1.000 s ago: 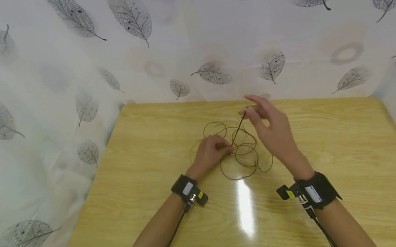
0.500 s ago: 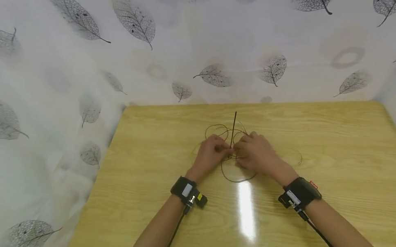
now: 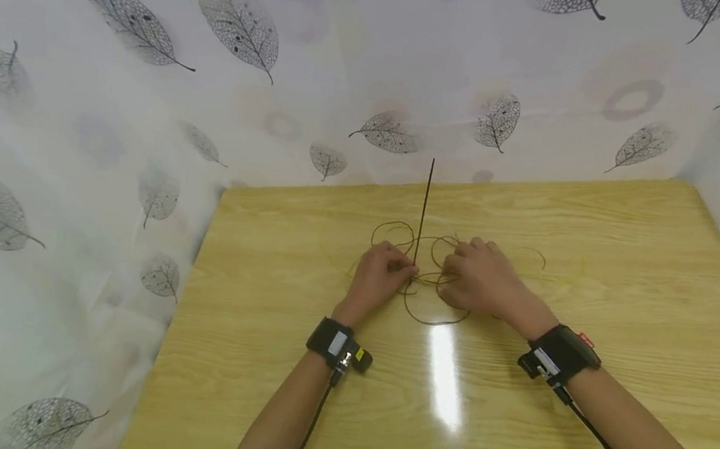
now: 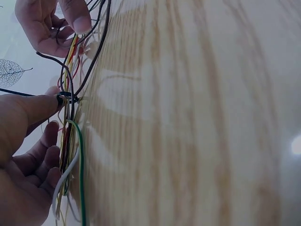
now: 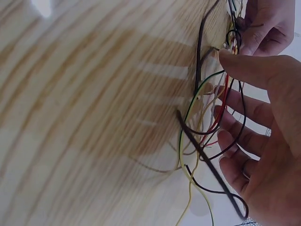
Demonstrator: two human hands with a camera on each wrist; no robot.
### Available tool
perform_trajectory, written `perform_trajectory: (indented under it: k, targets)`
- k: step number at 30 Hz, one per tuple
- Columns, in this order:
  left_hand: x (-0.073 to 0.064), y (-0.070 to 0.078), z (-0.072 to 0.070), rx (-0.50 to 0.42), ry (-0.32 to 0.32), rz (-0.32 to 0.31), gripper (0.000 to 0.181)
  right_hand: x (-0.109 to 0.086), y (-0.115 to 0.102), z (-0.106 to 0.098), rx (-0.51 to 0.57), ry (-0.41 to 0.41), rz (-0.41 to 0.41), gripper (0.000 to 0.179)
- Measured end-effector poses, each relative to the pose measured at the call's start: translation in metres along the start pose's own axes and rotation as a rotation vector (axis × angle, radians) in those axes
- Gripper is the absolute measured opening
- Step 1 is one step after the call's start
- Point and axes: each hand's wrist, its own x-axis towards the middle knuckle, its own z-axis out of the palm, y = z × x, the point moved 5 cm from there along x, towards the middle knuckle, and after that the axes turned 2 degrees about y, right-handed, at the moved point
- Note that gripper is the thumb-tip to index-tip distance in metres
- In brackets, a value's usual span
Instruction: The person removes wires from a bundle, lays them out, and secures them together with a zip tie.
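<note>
A bundle of thin coloured wires [image 4: 68,146] is pinched at its middle by a black cable tie [image 4: 66,96]. In the head view the tie's long tail [image 3: 424,210] stands up from the bundle. My left hand [image 3: 380,279] pinches the tie close to the wires with thumb and forefinger, its other fingers curled beside them. On the right side of the bundle, my right hand [image 3: 484,281] holds wires between thumb and fingers. Brown wire loops [image 3: 432,324] spread out around both hands. Red, yellow and green wires [image 5: 225,99] run past the right fingertips.
A wood-grain table top [image 3: 235,359] lies under both arms. Behind it and at the sides hang pale curtains [image 3: 326,63] with leaf prints. A cable runs along each forearm from a black wrist strap [image 3: 562,358].
A second ago my right hand was raised at the tie's tail; it has let go and come down to the wires, then shifted slightly right. The tail stands free. My left hand barely moves.
</note>
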Motion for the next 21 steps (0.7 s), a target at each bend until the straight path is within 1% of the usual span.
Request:
perform_trajectory:
  k: [3, 6, 10, 12, 15, 18, 21]
  targets:
    - [0.000, -0.001, 0.000, 0.018, 0.007, 0.009, 0.012, -0.002, 0.004, 0.000, -0.030, -0.008, 0.019, 0.044]
    - [0.000, -0.002, 0.000, 0.021, 0.011, 0.019, 0.012, -0.004, 0.006, -0.001, -0.042, -0.012, 0.019, 0.050]
    - [-0.001, 0.001, -0.001, 0.023, 0.016, 0.039, 0.011, -0.002, 0.001, -0.003, -0.014, 0.026, -0.060, 0.062]
    - [-0.001, 0.002, -0.002, 0.029, 0.018, 0.048, 0.011, 0.001, -0.004, -0.001, 0.008, 0.020, -0.096, 0.068]
    - [-0.001, 0.003, -0.002, 0.048, 0.017, 0.050, 0.011, 0.002, -0.006, 0.004, 0.016, -0.015, -0.117, 0.065]
    - [-0.001, 0.003, -0.002, 0.073, 0.010, 0.034, 0.012, 0.000, -0.005, 0.005, 0.001, -0.043, -0.096, 0.053]
    - [0.000, 0.004, -0.002, 0.098, 0.008, 0.024, 0.012, -0.002, 0.000, 0.003, -0.022, -0.038, -0.070, 0.043]
